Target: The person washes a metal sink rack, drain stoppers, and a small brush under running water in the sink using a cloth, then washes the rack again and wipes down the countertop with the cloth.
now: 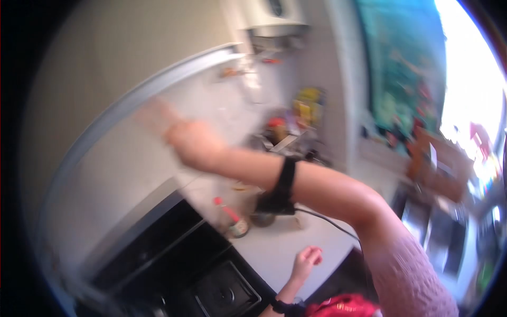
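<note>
Pale counter behind curled left hand; outstretched right hand near cabinet, grip unclear.

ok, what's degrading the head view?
Head view: window blown out white at picture right; right hand smeared, likely motion blur; long pale edge bowed and corners black, wide-lens look; red-capped bottle soft, label unreadable.

1. We noted the right arm raised and extended across the view, elbow slightly bent.
2. The right hand reached outward; motion blur obscured its finger pose.
3. We recorded the left hand low, fingers curled, forearm angled upward.
</note>
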### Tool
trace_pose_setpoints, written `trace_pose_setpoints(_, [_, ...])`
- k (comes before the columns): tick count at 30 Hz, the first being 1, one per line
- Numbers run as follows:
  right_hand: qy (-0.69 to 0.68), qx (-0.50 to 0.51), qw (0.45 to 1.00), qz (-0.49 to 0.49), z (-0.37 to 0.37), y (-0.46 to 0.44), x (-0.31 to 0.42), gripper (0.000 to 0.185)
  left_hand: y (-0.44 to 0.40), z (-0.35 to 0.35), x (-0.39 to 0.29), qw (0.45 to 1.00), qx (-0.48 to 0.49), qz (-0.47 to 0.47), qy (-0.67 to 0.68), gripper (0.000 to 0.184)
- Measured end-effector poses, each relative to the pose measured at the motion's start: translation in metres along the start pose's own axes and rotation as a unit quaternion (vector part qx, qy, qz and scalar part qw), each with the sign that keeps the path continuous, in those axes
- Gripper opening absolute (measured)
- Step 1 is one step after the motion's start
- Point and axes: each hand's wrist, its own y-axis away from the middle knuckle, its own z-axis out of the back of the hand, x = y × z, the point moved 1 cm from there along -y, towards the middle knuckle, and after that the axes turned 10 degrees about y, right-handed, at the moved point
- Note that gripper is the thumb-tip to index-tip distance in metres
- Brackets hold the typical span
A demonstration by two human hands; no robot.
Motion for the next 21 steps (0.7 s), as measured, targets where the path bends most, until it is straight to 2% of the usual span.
trace_pose_setpoints(1, [-0.003,-0.019,1.000,0.015,-0.003,0.025,0.004,0.066,-0.001,-0.002,0.005,0.999,0.001,0.033,-0.005,0.014])
trace_pose_setpoints(3, [-0.036,0.112,0.993,0.005,0.039,0.085,0.027,0.053,-0.004,-0.002,0.013,0.997,0.010,0.080,-0.016,0.013])
trace_pose_setpoints(4, [-0.162,0.177,0.971,-0.015,0.042,0.120,0.027,0.042,-0.005,0.000,0.018,0.995,0.010,0.094,-0.020,0.012])
trace_pose_setpoints(5, [-0.199,0.178,0.962,-0.056,0.041,0.164,0.030,0.029,-0.008,0.004,0.029,0.998,0.002,0.065,0.001,0.012])
trace_pose_setpoints(6, [-0.249,0.220,0.938,-0.097,0.045,0.207,0.030,0.025,-0.010,0.012,0.041,0.999,-0.016,0.033,0.023,0.013])
trace_pose_setpoints(7, [-0.299,0.281,0.896,-0.171,0.057,0.248,0.027,0.024,-0.016,0.023,0.053,0.997,-0.003,0.074,-0.024,0.014])
trace_pose_setpoints(8, [-0.279,0.235,0.910,-0.199,0.067,0.295,0.030,0.021,-0.015,0.029,0.060,0.992,0.007,0.106,-0.070,0.017])
trace_pose_setpoints(9, [-0.264,0.286,0.886,-0.253,0.094,0.331,0.027,0.023,-0.015,0.026,0.058,0.992,0.002,0.100,-0.072,0.017])
trace_pose_setpoints(10, [-0.248,0.340,0.852,-0.312,0.109,0.362,0.022,0.025,-0.019,0.024,0.048,0.993,0.000,0.093,-0.068,0.018])
trace_pose_setpoints(11, [-0.247,0.399,0.815,-0.340,0.128,0.399,0.017,0.030,-0.024,0.003,0.035,0.985,-0.009,0.146,-0.092,0.015])
trace_pose_setpoints(13, [-0.228,0.427,0.754,-0.444,0.187,0.462,0.019,0.034,-0.037,-0.008,0.046,0.974,0.044,0.174,-0.139,0.015])
trace_pose_setpoints(16, [-0.266,0.362,0.586,-0.674,0.294,0.503,0.027,0.037,-0.056,-0.060,0.064,0.966,0.082,0.172,-0.176,0.016])
trace_pose_setpoints(17, [-0.240,0.297,0.628,-0.678,0.311,0.542,0.033,0.035,-0.063,-0.081,0.072,0.963,0.094,0.172,-0.187,0.016])
trace_pose_setpoints(18, [-0.200,0.306,0.599,-0.712,0.336,0.564,0.034,0.033,-0.070,-0.102,0.082,0.958,0.113,0.179,-0.194,0.016])
trace_pose_setpoints(21, [-0.190,0.160,0.545,-0.801,0.406,0.605,0.043,0.029,-0.096,-0.169,0.121,0.938,0.164,0.192,-0.236,0.020])
